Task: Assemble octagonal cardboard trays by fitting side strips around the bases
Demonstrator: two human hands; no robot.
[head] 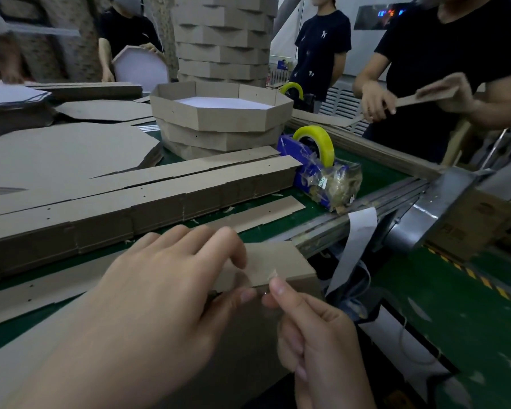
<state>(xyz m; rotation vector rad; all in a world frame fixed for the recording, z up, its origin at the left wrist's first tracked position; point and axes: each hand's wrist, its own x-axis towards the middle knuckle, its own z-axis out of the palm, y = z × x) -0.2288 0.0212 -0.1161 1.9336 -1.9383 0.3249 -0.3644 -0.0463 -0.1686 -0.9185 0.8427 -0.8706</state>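
The green table (366, 178) fills most of the view, its left and near parts cut off by the frame. Behind it rises a tower of trays (222, 36), its top out of view. Flat cardboard sheets (65, 154) cover the table's left side, and a long pile of strips (148, 199) runs across its middle. Beyond that pile stands a short stack of octagonal trays (219, 113); the top one shows a white base inside. Other people stand round the far side, cut off at the shoulders.

A brown carton (466, 228) below the table's right corner carries dark print too blurred to read. A display (391, 13) at top right glows with red and blue digits that cannot be made out.

A blue dispenser (316, 169) with a yellow roll sits just beside the pile's right end, its front matted with tape scraps.

The left hand (160, 290) grips the end of a folded strip (275, 261) at the table's near edge, fingers on top and thumb at the near side; hand and forearm hide most of it. The right hand (316, 335) pinches a clear tape piece (266, 278) between thumb and forefinger, touching the strip's fold. The tape is barely visible.
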